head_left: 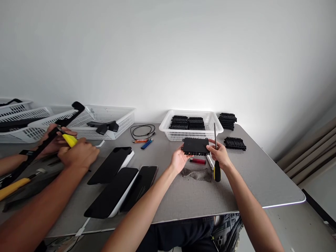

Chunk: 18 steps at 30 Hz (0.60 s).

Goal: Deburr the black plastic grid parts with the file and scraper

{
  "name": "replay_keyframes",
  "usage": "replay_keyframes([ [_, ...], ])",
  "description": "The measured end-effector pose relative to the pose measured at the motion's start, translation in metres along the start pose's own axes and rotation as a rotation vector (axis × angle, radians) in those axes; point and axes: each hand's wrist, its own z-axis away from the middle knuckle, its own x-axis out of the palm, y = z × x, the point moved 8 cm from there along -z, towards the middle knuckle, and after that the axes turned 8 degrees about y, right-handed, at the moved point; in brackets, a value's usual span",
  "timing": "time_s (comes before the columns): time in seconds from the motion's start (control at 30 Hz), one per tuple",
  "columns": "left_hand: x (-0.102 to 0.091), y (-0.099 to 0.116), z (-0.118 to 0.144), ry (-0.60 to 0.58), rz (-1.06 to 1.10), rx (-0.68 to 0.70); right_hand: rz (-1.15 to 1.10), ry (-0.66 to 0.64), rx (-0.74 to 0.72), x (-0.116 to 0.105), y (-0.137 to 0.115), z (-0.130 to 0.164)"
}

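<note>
Inspection of the moment: left hand grips the left end of a black plastic panel, fingers curled under it and thumb on top. Right hand pinches the panel's right end while also closed around a screwdriver, its shaft pointing up and its yellow-and-black handle hanging below the palm. The panel is held level, just above the counter, directly in front of a white basket loaded with similar black parts.

Step in hand, as judged: the panel is being positioned or turned for work with the screwdriver. The tool is parked rather than applied, so the next move would call for a regrip of the right hand to bring the tip down to the panel while the left hand alone steadies it.

Below the panel lie a grey cloth and a red pen-like item. Loose stacks of black parts sit to the right, near the basket.

Clearance: open counter lies to the right and toward the near edge. To the left, dark flat devices crowd the surface, and a co-worker's hands work close by with a yellow-handled tool; movement that way is restricted.
</note>
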Motion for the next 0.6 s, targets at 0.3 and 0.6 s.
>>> replay_keyframes([
  [0.3, 0.005, 0.007, 0.004, 0.019, -0.339, 0.153, 0.256, 0.043, -0.211, -0.003, -0.018, 0.002],
  [0.6, 0.008, 0.007, 0.006, -0.028, -0.438, 0.219, 0.531, 0.224, -0.354, -0.013, -0.032, 0.009],
])
